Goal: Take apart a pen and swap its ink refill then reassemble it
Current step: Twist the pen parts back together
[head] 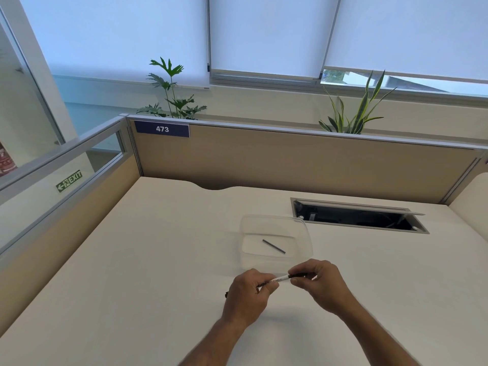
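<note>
A pen [282, 278] with a white barrel and black ends is held level above the desk, just in front of a clear plastic container [303, 235]. My left hand [248, 294] grips its left half, and a dark tip pokes out beyond that hand's outer side. My right hand [320, 282] pinches the black right end with thumb and fingertips. Inside the container lies a thin dark ink refill [274, 246], slanted and alone on the bottom.
The white desk [158, 260] is walled by beige cubicle partitions [290, 165] at the back and left. An open cable hatch [356, 216] sits in the desktop at the back right, behind the container. Plants stand beyond the partition.
</note>
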The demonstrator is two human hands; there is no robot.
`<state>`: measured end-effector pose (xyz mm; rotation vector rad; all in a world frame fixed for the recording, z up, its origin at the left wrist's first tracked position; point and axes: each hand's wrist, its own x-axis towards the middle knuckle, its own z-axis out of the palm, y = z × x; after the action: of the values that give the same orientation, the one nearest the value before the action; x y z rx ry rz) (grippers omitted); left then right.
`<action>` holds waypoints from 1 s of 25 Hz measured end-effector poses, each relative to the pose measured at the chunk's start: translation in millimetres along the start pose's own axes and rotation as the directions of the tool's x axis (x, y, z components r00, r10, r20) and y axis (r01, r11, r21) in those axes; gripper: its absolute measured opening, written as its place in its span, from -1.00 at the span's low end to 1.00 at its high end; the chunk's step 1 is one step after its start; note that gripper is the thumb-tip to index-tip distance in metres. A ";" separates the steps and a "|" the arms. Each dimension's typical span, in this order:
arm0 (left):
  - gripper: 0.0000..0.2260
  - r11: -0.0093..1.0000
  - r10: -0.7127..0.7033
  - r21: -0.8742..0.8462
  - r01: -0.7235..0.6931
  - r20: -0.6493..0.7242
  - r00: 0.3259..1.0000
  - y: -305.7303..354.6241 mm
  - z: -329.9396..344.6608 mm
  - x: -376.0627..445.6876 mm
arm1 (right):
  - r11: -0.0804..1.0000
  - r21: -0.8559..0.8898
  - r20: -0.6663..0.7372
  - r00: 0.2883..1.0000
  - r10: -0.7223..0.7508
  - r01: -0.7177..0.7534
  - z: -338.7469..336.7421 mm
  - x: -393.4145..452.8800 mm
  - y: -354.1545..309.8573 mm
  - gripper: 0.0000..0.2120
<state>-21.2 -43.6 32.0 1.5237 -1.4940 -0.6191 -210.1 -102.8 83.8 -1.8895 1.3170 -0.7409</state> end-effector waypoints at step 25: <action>-0.84 0.982 0.140 0.113 -0.151 0.102 0.985 4.3 0.2 0.9 | 1.000 -0.003 0.194 0.981 -0.016 0.017 -3.9 -3.8 11.8 -0.94</action>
<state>-23.5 -43.9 35.7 1.4768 -1.7244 -0.5281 -220.7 -102.9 76.3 -1.9247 1.1830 -0.5465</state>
